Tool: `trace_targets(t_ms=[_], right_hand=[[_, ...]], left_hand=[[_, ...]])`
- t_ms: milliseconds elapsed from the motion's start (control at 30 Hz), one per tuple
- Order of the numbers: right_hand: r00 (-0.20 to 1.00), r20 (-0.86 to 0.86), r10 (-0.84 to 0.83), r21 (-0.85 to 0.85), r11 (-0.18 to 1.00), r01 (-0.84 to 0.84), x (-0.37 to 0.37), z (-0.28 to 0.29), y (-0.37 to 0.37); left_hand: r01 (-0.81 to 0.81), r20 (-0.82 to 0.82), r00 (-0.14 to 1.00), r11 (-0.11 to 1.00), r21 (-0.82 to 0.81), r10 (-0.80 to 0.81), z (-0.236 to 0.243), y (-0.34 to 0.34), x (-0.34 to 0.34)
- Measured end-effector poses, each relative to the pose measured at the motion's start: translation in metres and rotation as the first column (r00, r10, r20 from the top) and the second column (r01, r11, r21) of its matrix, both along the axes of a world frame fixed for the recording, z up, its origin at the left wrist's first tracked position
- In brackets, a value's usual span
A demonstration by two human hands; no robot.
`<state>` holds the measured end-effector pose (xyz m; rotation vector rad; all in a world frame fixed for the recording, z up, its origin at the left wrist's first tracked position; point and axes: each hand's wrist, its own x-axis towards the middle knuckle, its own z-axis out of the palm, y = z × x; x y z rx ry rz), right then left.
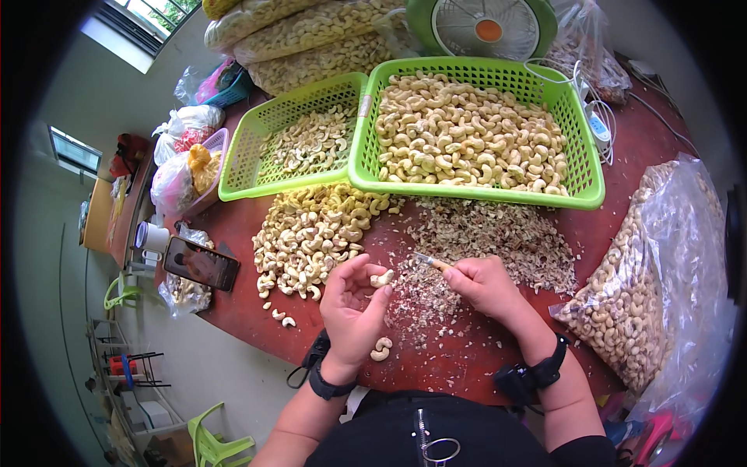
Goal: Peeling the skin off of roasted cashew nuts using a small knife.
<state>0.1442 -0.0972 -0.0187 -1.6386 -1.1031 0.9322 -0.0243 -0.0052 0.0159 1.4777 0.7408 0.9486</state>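
Observation:
My left hand (352,300) holds a single cashew nut (381,279) between thumb and fingertips, palm turned up. In my right hand (486,284) is a small knife (436,263) with a wooden handle, its thin blade pointing left toward the nut but apart from it. Below the hands spreads a heap of peeled skin flakes (498,241) on the red table. Just left lies a pile of cashews (311,241), and a few loose cashews (381,349) rest near my left wrist.
A large green basket (475,194) full of cashews stands at the back, beside a smaller green basket (241,183) with broken pieces. At right leans a clear bag of cashews (622,311). A phone (201,263) and a white mug (152,237) stand left. Behind are a fan (486,31) and stacked cashew bags (311,54).

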Motion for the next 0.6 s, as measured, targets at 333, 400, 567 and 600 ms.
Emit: trace_targets(t_ms=[333,400,567,600], right_hand=[[0.99,0.082,-0.113,0.062,0.992,0.108,0.01,0.003,-0.002],[0.987,0.107,-0.115,0.05,0.993,0.111,0.012,0.002,-0.004],[0.989,0.14,-0.055,0.018,0.998,0.053,0.004,0.007,0.001],[0.989,0.145,-0.035,0.003,0.999,0.035,0.002,0.006,0.003]], left_hand=[[0.156,0.021,0.986,0.952,0.263,-0.167,0.083,0.056,0.009],[0.265,-0.298,0.939,0.912,0.313,-0.171,0.071,0.063,-0.003],[0.481,-0.846,0.533,0.825,0.298,-0.005,0.001,0.047,-0.026],[0.464,-0.832,0.554,0.825,0.324,0.015,-0.007,0.042,-0.027]])
